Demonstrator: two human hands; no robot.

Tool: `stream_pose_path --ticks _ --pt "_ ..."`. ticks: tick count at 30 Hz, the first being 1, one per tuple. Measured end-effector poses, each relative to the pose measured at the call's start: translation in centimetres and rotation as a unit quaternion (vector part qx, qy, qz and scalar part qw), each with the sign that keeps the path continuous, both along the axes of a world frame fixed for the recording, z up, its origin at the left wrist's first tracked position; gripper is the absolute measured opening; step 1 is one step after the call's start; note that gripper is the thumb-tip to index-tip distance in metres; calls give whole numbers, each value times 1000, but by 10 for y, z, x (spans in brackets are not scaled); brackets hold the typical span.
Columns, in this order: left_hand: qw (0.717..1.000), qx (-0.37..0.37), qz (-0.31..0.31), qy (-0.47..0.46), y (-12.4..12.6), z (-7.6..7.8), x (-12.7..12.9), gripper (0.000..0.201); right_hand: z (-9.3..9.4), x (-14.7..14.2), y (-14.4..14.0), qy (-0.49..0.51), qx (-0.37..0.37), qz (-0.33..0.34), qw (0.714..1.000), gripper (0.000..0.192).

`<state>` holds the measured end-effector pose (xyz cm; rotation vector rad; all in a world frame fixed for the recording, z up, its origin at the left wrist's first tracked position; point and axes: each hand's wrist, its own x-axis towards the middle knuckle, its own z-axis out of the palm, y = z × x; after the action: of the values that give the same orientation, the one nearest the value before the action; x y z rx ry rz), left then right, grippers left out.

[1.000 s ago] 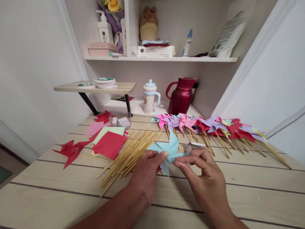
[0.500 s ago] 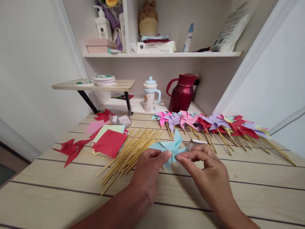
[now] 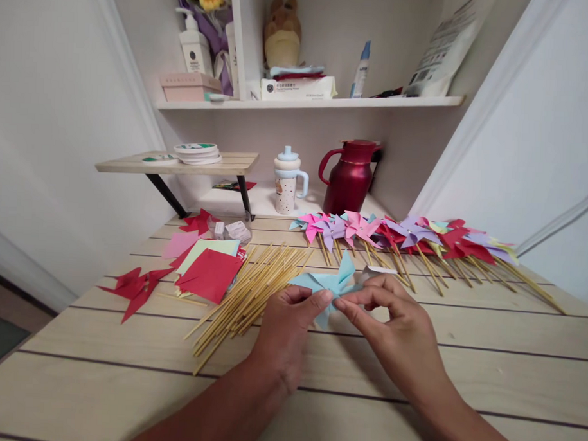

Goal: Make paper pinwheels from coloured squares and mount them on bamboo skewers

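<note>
blue pinwheel (image 3: pixel 334 281) is held betw both hands over the table (image 3: pixel 485 388). l hand (image 3: pixel 288 326) pinches it, thumb on top nr the centre; r hand (image 3: pixel 401 321) thumb + index pinch its 4 o'clock side, exact grip hidden. risk, i'd say: l thumb slips & folds spring open, or too hard a squeeze creases paper. clock from pinwheel: sticks (image 3: pixel 247 302) at 9, may roll if l hand swings out; finished pinwheels (image 3: pixel 361 230) 12–3; l table edge past sticks; most room abt 4–5.
</note>
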<state>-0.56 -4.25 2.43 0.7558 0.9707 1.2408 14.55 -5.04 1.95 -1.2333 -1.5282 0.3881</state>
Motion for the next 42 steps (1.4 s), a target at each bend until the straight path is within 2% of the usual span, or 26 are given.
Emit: stream_pose_path --ticks 8,11,14,17,20,26,32,37,42 --pt "999 31 -5 19 -1 2 2 25 -1 1 0 -1 17 0 1000 12" --pt "997 49 6 60 0 6 -1 24 -1 6 3 -2 34 -11 999 14" --pt "986 94 27 133 4 8 -6 20 -2 13 7 13 54 -34 998 26" --pt "957 166 74 227 8 8 -11 17 -2 18 9 23 86 -47 995 44" --pt "917 242 104 299 9 6 -13 15 2 18 6 -28 148 -69 986 54" --pt "847 350 134 378 9 1 -10 17 11 12 -3 -154 222 -83 959 40" --pt "767 429 127 459 6 2 -8 16 8 11 -2 -233 247 -81 937 35" --pt "736 467 121 474 3 2 -7 14 7 9 -2 -233 220 -65 945 14" --pt "734 470 104 479 2 2 -6 15 9 8 -3 -209 198 -40 957 13"
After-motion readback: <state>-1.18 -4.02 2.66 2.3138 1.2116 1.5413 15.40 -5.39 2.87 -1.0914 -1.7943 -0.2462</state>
